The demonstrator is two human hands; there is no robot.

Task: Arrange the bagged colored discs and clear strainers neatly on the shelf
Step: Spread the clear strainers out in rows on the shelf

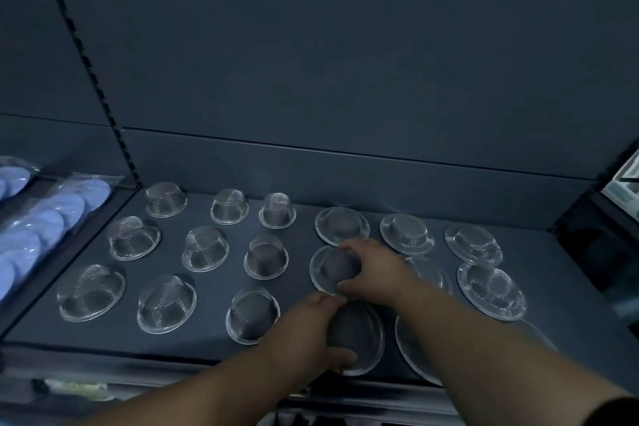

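Note:
Several clear mesh strainers lie upside down in rows on the dark shelf (pixel 214 328). My left hand (pixel 304 328) grips a wide-rimmed strainer (pixel 359 339) at the front edge, fingers over its dome and thumb under its near rim. My right hand (pixel 373 270) holds the strainer (pixel 332 270) just behind it, fingers curled round its far and near sides. My right forearm hides most of another front strainer (pixel 411 353). Bagged blue discs (pixel 45 221) lie on the neighbouring shelf at the left.
A notched upright post (pixel 100 93) divides the two shelf bays. The dark back panel (pixel 345 62) rises behind the strainers. Pale boxes (pixel 626 183) stand at the far right. A lower shelf with a pale packet (pixel 79 387) shows below the front edge.

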